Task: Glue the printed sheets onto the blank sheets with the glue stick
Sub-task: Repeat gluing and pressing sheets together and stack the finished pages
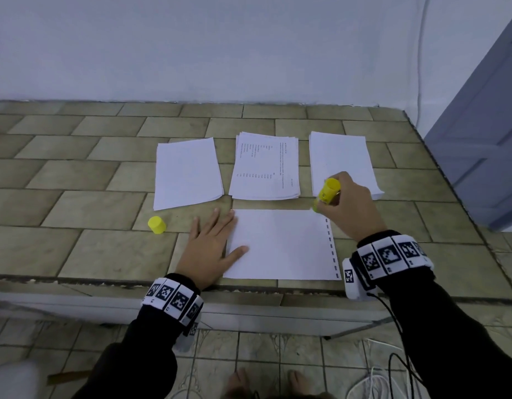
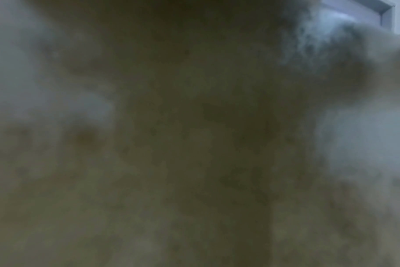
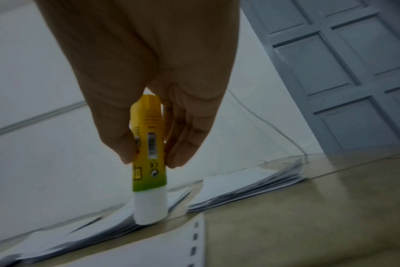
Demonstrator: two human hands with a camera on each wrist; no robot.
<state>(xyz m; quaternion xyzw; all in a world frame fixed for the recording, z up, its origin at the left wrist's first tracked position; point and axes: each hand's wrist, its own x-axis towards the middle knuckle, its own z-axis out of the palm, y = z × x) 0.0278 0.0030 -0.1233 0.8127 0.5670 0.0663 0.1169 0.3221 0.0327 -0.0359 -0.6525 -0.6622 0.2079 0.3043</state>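
Now the glue is about to be laid on the front sheet

An uncapped glue stick (image 1: 329, 192) is gripped by the right hand (image 1: 351, 207), thumb on one side of the barrel and fingers on the other, its white glue end pointed down at the far right corner of the sheet (image 1: 280, 244) lying nearest on the table (image 1: 76, 249). In the right wrist view the glue end (image 3: 150, 207) is seen just above the paper; whether it touches cannot be told. The sheet, with a row of dark marks along its right edge, is pinned at its left edge by the left hand (image 1: 210, 246), laid flat with straight fingers. The yellow cap (image 1: 157, 224) stands apart to the left. Behind lie three stacks: a plain one (image 1: 187, 172), the printed sheets (image 1: 264, 168), and another blank stack (image 1: 341, 159).

The gluing step is judged to be at its start. Even strokes across the held sheet are called for next, the left hand being kept down so the paper is not dragged.
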